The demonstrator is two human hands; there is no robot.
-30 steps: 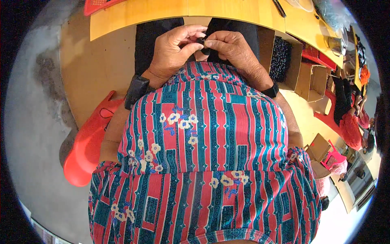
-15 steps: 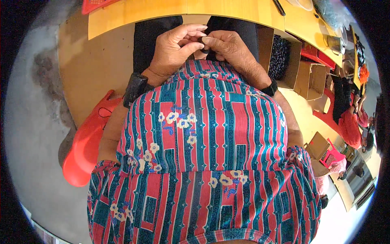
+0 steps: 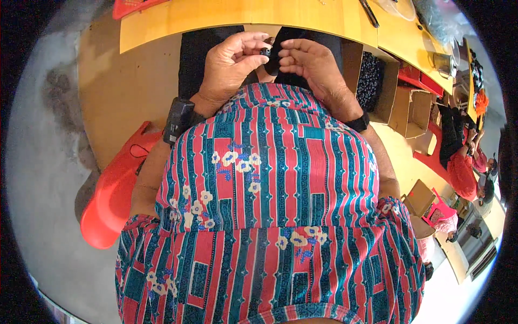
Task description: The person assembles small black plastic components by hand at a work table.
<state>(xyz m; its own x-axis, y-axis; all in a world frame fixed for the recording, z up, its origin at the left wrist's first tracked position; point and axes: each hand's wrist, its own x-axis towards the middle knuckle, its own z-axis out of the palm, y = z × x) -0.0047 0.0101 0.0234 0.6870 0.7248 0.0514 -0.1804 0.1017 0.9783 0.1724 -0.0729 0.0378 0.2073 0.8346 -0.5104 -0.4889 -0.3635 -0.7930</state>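
Observation:
A small, black, rounded piece [image 3: 265, 52] with a shiny surface is pinched between the thumb and fingertips of my left hand [image 3: 229, 65]. What kind of part it is, I cannot make out. My right hand [image 3: 313, 67] is just to the right, its fingers apart and slightly curled, touching neither the piece nor my left hand. Both hands are above my lap, close to the near edge of the yellow table [image 3: 189, 19].
A red tray [image 3: 129, 6] lies on the table's far left, a black pen-like tool [image 3: 369, 13] on its right. Cardboard boxes stand at right, one holding many small black parts [image 3: 369, 75]. A red chair [image 3: 116, 189] is at left. Other people [image 3: 463, 175] sit far right.
My right hand has let go of the small black piece and drawn back to the right, its fingers opening. My left hand keeps the piece, which now shows more fully.

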